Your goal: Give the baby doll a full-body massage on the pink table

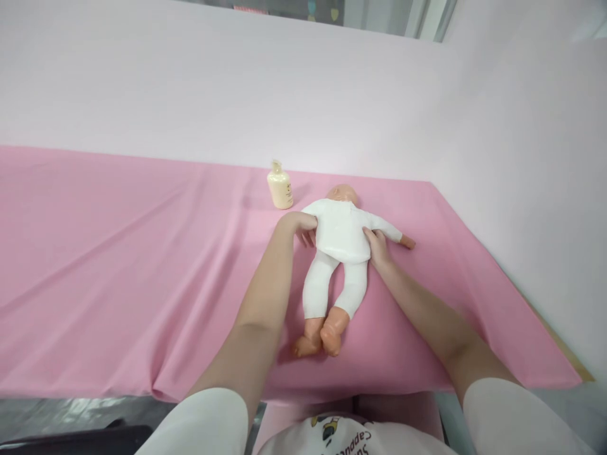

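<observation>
A baby doll [342, 232] with a white cloth body lies on the pink cloth, its head away from me and its bare plastic feet towards me. My left hand [307, 227] is bent at the wrist against the doll's side by one arm, fingers curled down; that doll arm's end is hidden. On the other side, my right hand [377, 246] grips the doll's torso below the outstretched arm, thumb on top and fingers partly hidden. Just beyond my left hand stands a cream pump bottle [281, 187], upright and untouched.
The pink cloth [142, 265] covers a table and has folds on the left. White walls [190, 82] rise behind and to the right. The table's front edge is close to my body. A dark object [104, 439] is below the edge at lower left.
</observation>
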A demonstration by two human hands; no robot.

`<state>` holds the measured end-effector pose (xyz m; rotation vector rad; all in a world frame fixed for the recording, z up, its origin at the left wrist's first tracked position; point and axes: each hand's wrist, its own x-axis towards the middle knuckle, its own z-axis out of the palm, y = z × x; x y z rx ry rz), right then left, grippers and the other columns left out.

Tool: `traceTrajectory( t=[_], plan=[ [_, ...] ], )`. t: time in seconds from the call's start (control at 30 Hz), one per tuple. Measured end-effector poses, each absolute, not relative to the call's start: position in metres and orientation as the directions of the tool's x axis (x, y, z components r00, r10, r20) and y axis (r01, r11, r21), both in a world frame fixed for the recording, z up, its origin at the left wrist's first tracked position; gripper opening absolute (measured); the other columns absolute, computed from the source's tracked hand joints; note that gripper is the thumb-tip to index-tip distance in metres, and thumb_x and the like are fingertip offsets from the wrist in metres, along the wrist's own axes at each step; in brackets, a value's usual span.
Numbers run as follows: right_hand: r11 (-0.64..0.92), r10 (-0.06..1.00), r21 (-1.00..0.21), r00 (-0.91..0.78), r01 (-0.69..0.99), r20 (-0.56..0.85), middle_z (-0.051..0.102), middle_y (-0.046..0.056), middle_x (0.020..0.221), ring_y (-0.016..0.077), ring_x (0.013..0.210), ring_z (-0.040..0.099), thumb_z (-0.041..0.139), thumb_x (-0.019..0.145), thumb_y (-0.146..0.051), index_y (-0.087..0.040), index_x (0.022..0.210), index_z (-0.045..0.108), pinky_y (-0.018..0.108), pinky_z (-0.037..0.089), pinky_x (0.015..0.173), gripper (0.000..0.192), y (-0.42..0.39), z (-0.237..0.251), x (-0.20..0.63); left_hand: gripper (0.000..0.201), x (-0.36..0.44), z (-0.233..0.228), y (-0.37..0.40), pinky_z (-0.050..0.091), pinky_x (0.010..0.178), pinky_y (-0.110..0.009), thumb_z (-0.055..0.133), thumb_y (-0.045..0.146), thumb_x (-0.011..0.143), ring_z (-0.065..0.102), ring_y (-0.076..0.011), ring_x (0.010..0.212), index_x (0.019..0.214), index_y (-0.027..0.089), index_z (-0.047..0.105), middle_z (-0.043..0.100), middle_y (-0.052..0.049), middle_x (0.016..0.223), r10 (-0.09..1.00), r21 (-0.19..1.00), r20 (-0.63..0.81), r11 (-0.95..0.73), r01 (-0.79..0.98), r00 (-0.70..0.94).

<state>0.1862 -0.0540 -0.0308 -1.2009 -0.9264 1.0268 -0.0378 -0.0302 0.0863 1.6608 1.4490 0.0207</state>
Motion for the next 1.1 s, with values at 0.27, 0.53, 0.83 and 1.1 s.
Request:
traceTrajectory(
  t=[0.27, 0.53, 0.83, 1.1],
  plan=[
    [0.121, 0.975, -0.950, 0.148, 0.288, 0.169, 0.058, 0.001, 0.066, 0.0180, 0.072, 0.052, 0.052, 0.078, -0.053, -0.020, 0.066, 0.054, 0.030, 0.043, 0.068, 0.035, -0.052, -0.026, 0.203, 0.022, -0.020, 0.103, -0.030, 0.048, 0.075, -0.032, 0.045, 0.032, 0.085, 0.063, -0.0215, 0.082, 0.088, 0.018, 0.061, 0.069, -0.009, 0.093, 0.961, 0.531, 0.211, -0.268, 0.804, 0.181],
    [0.160, 0.969, -0.912, 0.114, 0.377, 0.217, 0.034, -0.006, 0.056, 0.0123, 0.060, 0.035, 0.051, 0.073, -0.058, -0.023, 0.057, 0.033, 0.027, 0.029, 0.059, 0.042, -0.046, -0.027, 0.206, 0.036, 0.017, 0.028, -0.009, 0.046, 0.092, -0.039, 0.036, 0.028, 0.094, 0.062, -0.0287, 0.107, 0.119, 0.011, 0.055, 0.065, -0.019, 0.119, 0.984, 0.542, 0.169, -0.145, 0.828, 0.061],
    [0.181, 0.975, -0.904, 0.052, 0.387, 0.217, 0.030, -0.006, 0.057, 0.0115, 0.059, 0.032, 0.049, 0.070, -0.069, -0.024, 0.058, 0.030, 0.026, 0.027, 0.056, 0.050, -0.037, -0.028, 0.209, 0.040, 0.035, 0.025, -0.033, 0.044, 0.091, -0.044, 0.028, 0.030, 0.097, 0.060, -0.0340, 0.110, 0.121, 0.007, 0.051, 0.065, -0.022, 0.113, 0.985, 0.350, 0.163, -0.012, 0.936, -0.049],
    [0.216, 0.974, -0.894, -0.021, 0.394, 0.226, 0.041, -0.005, 0.059, 0.0130, 0.061, 0.039, 0.051, 0.073, -0.061, -0.022, 0.059, 0.038, 0.027, 0.033, 0.060, 0.043, -0.044, -0.021, 0.203, 0.058, -0.030, 0.087, 0.013, 0.022, 0.115, -0.048, 0.031, 0.030, 0.093, 0.027, -0.0325, 0.143, 0.144, 0.003, 0.033, 0.032, -0.023, 0.153, 0.868, 0.126, 0.495, -0.105, 0.986, 0.029]
  ],
)
